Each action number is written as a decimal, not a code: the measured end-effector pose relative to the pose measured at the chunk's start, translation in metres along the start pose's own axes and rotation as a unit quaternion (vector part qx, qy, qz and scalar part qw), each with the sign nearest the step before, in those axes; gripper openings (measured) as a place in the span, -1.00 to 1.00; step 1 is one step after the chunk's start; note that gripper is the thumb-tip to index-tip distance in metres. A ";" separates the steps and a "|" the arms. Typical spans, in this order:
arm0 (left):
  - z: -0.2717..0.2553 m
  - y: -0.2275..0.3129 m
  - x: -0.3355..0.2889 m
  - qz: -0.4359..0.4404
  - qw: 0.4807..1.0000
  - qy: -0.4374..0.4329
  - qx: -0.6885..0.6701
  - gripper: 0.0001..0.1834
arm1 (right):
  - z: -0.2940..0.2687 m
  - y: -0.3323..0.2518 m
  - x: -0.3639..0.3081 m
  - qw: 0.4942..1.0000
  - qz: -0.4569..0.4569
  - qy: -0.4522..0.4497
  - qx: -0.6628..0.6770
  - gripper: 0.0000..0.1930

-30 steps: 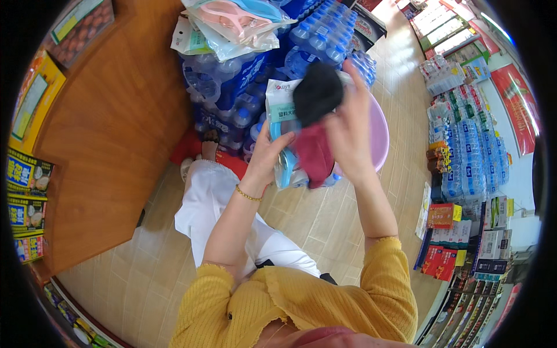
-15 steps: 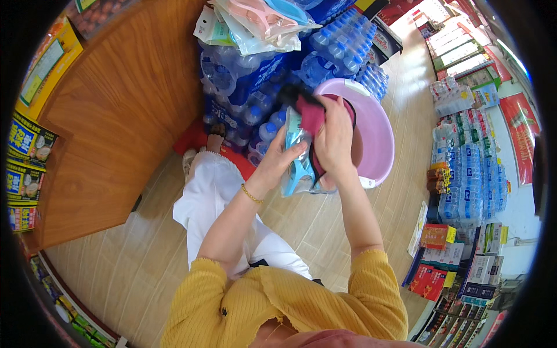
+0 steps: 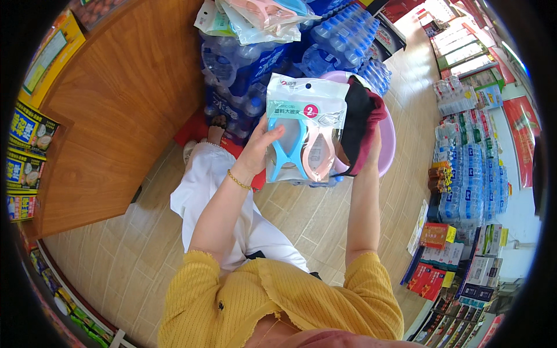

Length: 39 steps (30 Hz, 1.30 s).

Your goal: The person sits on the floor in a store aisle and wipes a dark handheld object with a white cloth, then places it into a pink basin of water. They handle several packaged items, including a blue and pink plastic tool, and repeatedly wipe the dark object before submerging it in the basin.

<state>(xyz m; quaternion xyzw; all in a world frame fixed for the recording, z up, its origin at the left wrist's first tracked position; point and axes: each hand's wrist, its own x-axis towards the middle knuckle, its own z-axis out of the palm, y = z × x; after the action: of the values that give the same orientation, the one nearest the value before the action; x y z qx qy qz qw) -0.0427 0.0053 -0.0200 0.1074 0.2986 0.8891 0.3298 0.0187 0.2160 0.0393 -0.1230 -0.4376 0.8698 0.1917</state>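
Observation:
In my left hand (image 3: pixel 259 149) is a clear plastic package of large clips (image 3: pixel 307 100), one clip blue and one pink. My thumb lies across its front and the other fingers are behind it. The package is upright, with its printed front towards me. My right hand (image 3: pixel 371 153) grips a dark red and black cloth (image 3: pixel 358 119), bunched just beside the package's right edge; most of the fingers are hidden behind the cloth. Behind that hand stands a pink-purple basin (image 3: pixel 386 133), partly covered by the cloth and the package.
More bagged clips (image 3: pixel 264 22) lie on top of shrink-wrapped water bottles (image 3: pixel 235 87) straight ahead. A wooden counter (image 3: pixel 116 116) curves along the left. On the right, bottle packs (image 3: pixel 467 174) and small boxes (image 3: pixel 435 235) are stacked by the wall.
The package has been turned so its front faces me. My right hand and the cloth have moved off it to the right.

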 end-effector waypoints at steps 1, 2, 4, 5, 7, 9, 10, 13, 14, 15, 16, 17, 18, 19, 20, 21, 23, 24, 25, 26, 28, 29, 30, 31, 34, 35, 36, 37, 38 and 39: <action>-0.001 0.000 -0.001 0.001 1.000 -0.002 -0.003 -0.37 | -0.002 0.001 -0.004 1.000 0.023 -0.010 0.019 -0.49; 0.000 0.000 -0.002 0.002 1.000 -0.007 -0.007 -0.37 | -0.001 0.001 -0.009 0.998 0.045 -0.019 0.037 -0.50; -0.003 0.000 -0.001 0.000 1.000 -0.015 -0.003 -0.38 | 0.007 -0.001 -0.012 0.999 -0.010 -0.006 -0.036 -0.54; -0.005 0.001 -0.001 -0.004 1.000 -0.015 0.002 -0.38 | 0.011 -0.002 -0.013 0.997 -0.030 0.001 -0.071 -0.57; -0.007 0.001 0.001 -0.012 1.000 -0.015 0.011 -0.38 | 0.014 -0.006 -0.012 0.990 -0.051 -0.021 -0.127 -0.59; -0.009 -0.001 0.002 -0.018 0.999 -0.025 0.013 -0.36 | 0.007 -0.004 -0.008 0.976 -0.100 -0.067 -0.182 -0.57; -0.009 -0.003 0.003 -0.022 0.999 -0.031 0.015 -0.35 | 0.005 -0.008 -0.007 0.955 -0.152 -0.042 -0.251 -0.57; -0.010 -0.002 0.003 -0.022 0.999 -0.027 0.022 -0.33 | -0.001 -0.022 -0.002 0.866 -0.292 0.029 -0.405 -0.59; -0.009 -0.001 0.002 -0.021 0.999 -0.025 0.025 -0.33 | -0.008 -0.028 -0.001 0.856 -0.276 0.056 -0.433 -0.60; -0.007 0.000 0.002 -0.022 0.999 -0.020 0.021 -0.33 | -0.016 -0.034 0.000 0.843 -0.261 0.084 -0.462 -0.61; -0.005 0.001 0.002 -0.024 0.999 -0.014 0.017 -0.33 | -0.022 -0.038 0.000 0.759 -0.305 0.099 -0.567 -0.63; -0.004 0.002 0.001 -0.025 1.000 -0.007 0.014 -0.34 | -0.026 -0.040 -0.002 0.660 -0.343 0.111 -0.659 -0.64; -0.004 0.002 0.000 -0.023 1.000 -0.008 0.008 -0.34 | -0.028 -0.039 -0.004 0.549 -0.376 0.120 -0.737 -0.66; -0.005 0.003 0.001 -0.021 1.000 -0.008 0.003 -0.35 | -0.030 -0.037 -0.007 0.576 -0.345 0.114 -0.732 -0.67; -0.006 0.003 0.000 -0.020 1.000 -0.006 -0.002 -0.35 | -0.030 -0.032 -0.011 0.603 -0.312 0.107 -0.727 -0.68; -0.007 0.002 0.001 -0.017 1.000 -0.003 -0.008 -0.36 | -0.029 -0.027 -0.015 0.628 -0.278 0.100 -0.720 -0.68; -0.008 0.002 0.001 -0.012 1.000 0.004 -0.020 -0.36 | -0.027 -0.006 -0.024 0.765 -0.228 0.072 -0.597 -0.69; -0.006 0.003 0.002 -0.006 1.000 0.008 -0.018 -0.38 | -0.030 0.001 -0.029 0.772 -0.214 0.065 -0.595 -0.68; -0.005 0.003 0.002 -0.004 1.000 0.013 -0.020 -0.39 | -0.032 0.008 -0.035 0.778 -0.200 0.058 -0.593 -0.67; -0.006 0.003 0.003 0.001 1.000 0.017 -0.023 -0.39 | -0.028 0.017 -0.043 0.809 -0.201 0.051 -0.550 -0.64; -0.008 0.004 0.003 0.008 0.999 0.028 -0.021 -0.40 | -0.032 0.026 -0.052 0.813 -0.178 0.059 -0.552 -0.62; -0.008 0.005 0.003 0.008 0.999 0.029 -0.026 -0.40 | -0.035 0.030 -0.056 0.814 -0.166 0.064 -0.553 -0.61; -0.006 0.005 0.002 0.007 0.999 0.030 -0.031 -0.40 | -0.043 0.031 -0.058 0.824 -0.152 0.072 -0.540 -0.58; -0.005 0.004 0.001 0.006 0.999 0.031 -0.035 -0.40 | -0.057 0.034 -0.058 0.848 -0.150 0.093 -0.500 -0.58; -0.008 0.002 0.004 0.010 0.999 0.011 -0.047 -0.39 | -0.089 0.034 -0.057 0.894 -0.158 0.155 -0.390 -0.53; -0.010 0.001 0.003 0.009 0.999 0.018 -0.045 -0.39 | -0.084 0.029 -0.058 0.834 -0.175 0.171 -0.494 -0.55; -0.011 0.000 0.003 0.007 0.999 0.023 -0.044 -0.39 | -0.073 0.021 -0.059 0.762 -0.190 0.185 -0.591 -0.57; -0.012 0.000 0.003 0.005 0.999 0.029 -0.042 -0.39 | -0.065 0.013 -0.061 0.678 -0.203 0.196 -0.679 -0.60; -0.011 0.000 0.004 0.005 0.998 0.025 -0.049 -0.38 | -0.062 0.005 -0.065 0.653 -0.162 0.189 -0.715 -0.69; -0.010 0.000 0.004 0.005 0.998 0.021 -0.056 -0.38 | -0.066 0.003 -0.066 0.600 -0.196 0.186 -0.753 -0.71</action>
<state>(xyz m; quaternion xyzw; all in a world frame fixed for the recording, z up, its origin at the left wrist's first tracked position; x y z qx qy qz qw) -0.0498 0.0033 -0.0284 0.0715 0.2548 0.9082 0.3241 0.1021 0.2329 0.0015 -0.2939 -0.9059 0.1322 0.2746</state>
